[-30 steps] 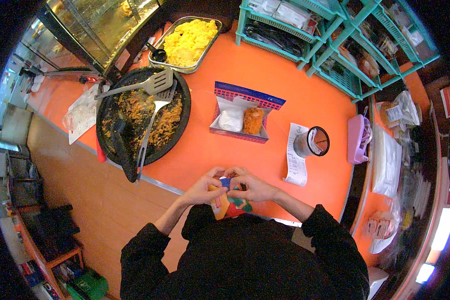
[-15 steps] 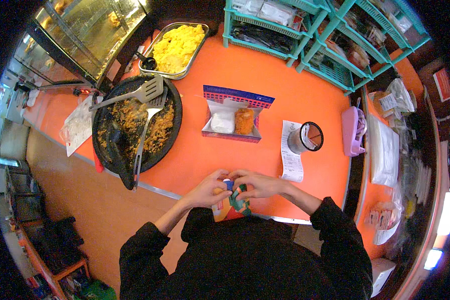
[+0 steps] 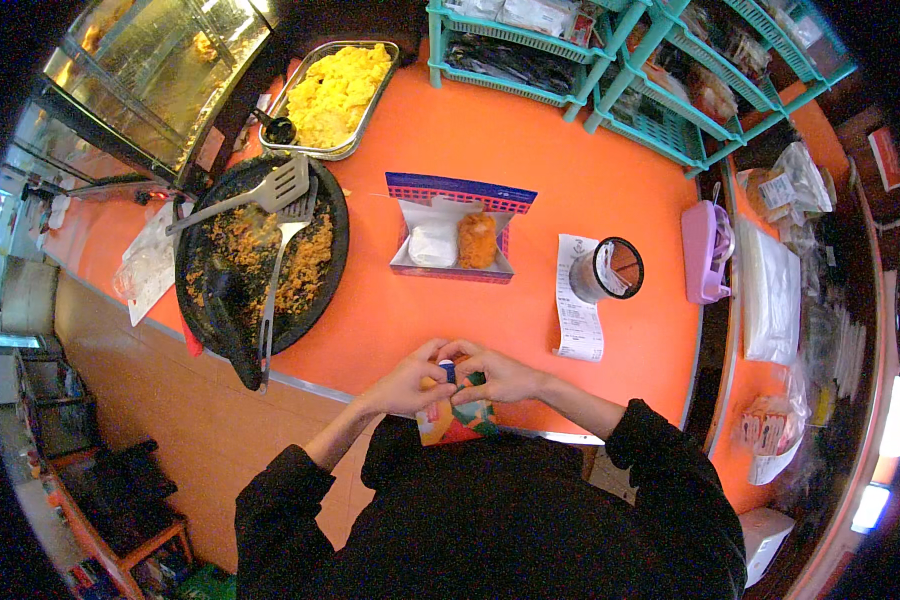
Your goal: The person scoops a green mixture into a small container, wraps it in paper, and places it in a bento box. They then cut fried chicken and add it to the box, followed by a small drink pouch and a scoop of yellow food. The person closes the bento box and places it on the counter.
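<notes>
At the counter's near edge, close to my body, my left hand [image 3: 410, 385] and my right hand [image 3: 505, 378] meet with curled fingertips. Between them shows a small blue-and-white thing [image 3: 448, 370]; its kind is mostly hidden by the fingers. Just below the hands is a green, red and yellow printed surface [image 3: 478, 412], partly covered by my hands and torso. Beyond my hands stands an opened blue-and-red paper food box [image 3: 450, 274], its lid raised. Inside it sit a white wrapped bundle [image 3: 434, 245] and, to its right, a browned breaded piece [image 3: 477, 240].
Left is a black pan [image 3: 335, 265] of crumbly brown food with two spatulas [image 3: 270, 290]. Behind it stands a metal tray [image 3: 345, 150] of yellow food. To the right, a mesh-look cup [image 3: 590, 278] rests on a receipt [image 3: 578, 335]. Teal racks [image 3: 660, 140] line the back.
The view has shifted slightly, so the counter things appear a little to the left. My hands stay together at the near edge, with small finger movements; the right fingers have closed in more.
</notes>
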A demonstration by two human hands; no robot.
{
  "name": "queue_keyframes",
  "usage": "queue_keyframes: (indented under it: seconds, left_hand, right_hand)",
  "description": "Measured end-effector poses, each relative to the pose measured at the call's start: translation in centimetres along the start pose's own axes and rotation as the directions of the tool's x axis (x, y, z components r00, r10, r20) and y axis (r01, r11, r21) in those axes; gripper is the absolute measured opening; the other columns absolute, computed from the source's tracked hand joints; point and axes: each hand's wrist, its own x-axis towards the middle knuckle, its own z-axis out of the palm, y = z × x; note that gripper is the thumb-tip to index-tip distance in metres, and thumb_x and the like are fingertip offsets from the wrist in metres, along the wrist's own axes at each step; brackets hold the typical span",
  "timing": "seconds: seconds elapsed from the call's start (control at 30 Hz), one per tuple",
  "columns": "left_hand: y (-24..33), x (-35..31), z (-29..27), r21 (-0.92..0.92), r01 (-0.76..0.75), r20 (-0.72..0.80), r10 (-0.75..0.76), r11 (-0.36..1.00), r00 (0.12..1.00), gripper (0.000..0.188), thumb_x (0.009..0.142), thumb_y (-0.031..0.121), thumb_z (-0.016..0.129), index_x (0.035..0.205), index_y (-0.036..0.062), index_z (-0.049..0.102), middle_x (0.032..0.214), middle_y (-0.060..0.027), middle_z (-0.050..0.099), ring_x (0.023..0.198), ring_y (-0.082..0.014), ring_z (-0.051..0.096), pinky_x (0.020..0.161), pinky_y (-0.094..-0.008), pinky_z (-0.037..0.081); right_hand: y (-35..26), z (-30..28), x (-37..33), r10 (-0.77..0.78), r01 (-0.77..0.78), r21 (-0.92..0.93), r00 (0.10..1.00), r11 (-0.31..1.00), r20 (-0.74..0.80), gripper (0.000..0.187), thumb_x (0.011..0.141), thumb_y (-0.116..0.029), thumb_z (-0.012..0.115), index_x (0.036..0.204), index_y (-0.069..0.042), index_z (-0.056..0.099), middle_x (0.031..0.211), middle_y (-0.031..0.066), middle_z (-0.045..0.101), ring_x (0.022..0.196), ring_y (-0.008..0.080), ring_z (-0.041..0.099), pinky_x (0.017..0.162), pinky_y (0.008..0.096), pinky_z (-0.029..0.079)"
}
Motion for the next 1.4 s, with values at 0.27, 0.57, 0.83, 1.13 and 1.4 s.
queue_keyframes:
  seconds: [0.27,0.57,0.83,1.13,1.4]
  left_hand:
    - [0.8,0.0,-0.3,-0.030,0.023,-0.041,-0.025,0.999,0.999,0.017,0.079,0.017,0.063,0.070,0.0030,0.062,0.111,-0.0148,0.045,0.107,-0.0281,0.044,0.093,-0.0374,0.034]
    - [1.3,-0.2,-0.3,-0.068,0.068,-0.060,-0.072,0.995,0.996,0.016,0.079,0.016,0.061,0.072,0.0011,0.061,0.108,-0.0146,0.047,0.103,-0.0281,0.046,0.089,-0.0382,0.037]
    - [1.0,0.0,-1.1,0.013,-0.037,0.057,0.036,0.999,0.998,0.015,0.080,0.018,0.060,0.078,0.0034,0.062,0.111,-0.0173,0.044,0.106,-0.0325,0.043,0.093,-0.0406,0.034]
    - [0.7,0.0,-0.7,0.059,-0.006,0.073,0.002,0.998,0.997,0.014,0.080,0.016,0.060,0.078,0.0029,0.062,0.111,-0.0176,0.044,0.110,-0.0325,0.042,0.094,-0.0404,0.034]
    - [0.1,-0.2,-0.4,-0.004,0.045,0.057,-0.045,0.999,0.997,0.016,0.080,0.018,0.060,0.073,0.0045,0.059,0.116,-0.0171,0.043,0.114,-0.0340,0.038,0.098,-0.0439,0.028]
  right_hand:
    - [-0.2,-0.1,0.3,-0.060,0.063,-0.152,0.998,0.986,0.023,0.030,0.072,-0.029,0.071,0.068,-0.005,0.054,0.119,0.0165,0.043,0.116,0.0319,0.037,0.096,0.0413,0.032]
    - [-0.1,0.0,0.2,0.024,-0.021,-0.105,0.999,0.994,0.029,0.026,0.072,-0.021,0.073,0.075,-0.002,0.056,0.117,0.0130,0.040,0.114,0.0288,0.038,0.093,0.0375,0.036]
    - [-0.3,-0.6,0.4,-0.052,0.060,-0.107,0.996,0.993,0.073,0.038,0.068,-0.031,0.075,0.063,-0.003,0.049,0.115,0.0163,0.042,0.106,0.0319,0.043,0.087,0.0361,0.038]
    - [-0.3,0.1,0.4,-0.027,0.027,-0.051,1.000,0.998,-0.007,0.037,0.063,-0.023,0.076,0.059,-0.002,0.046,0.114,0.0161,0.045,0.102,0.0299,0.045,0.081,0.0360,0.041]
    - [-0.5,0.1,0.6,0.020,-0.012,-0.133,0.998,0.991,0.061,0.033,0.068,-0.024,0.074,0.062,-0.002,0.050,0.117,0.0150,0.042,0.110,0.0296,0.041,0.087,0.0376,0.038]
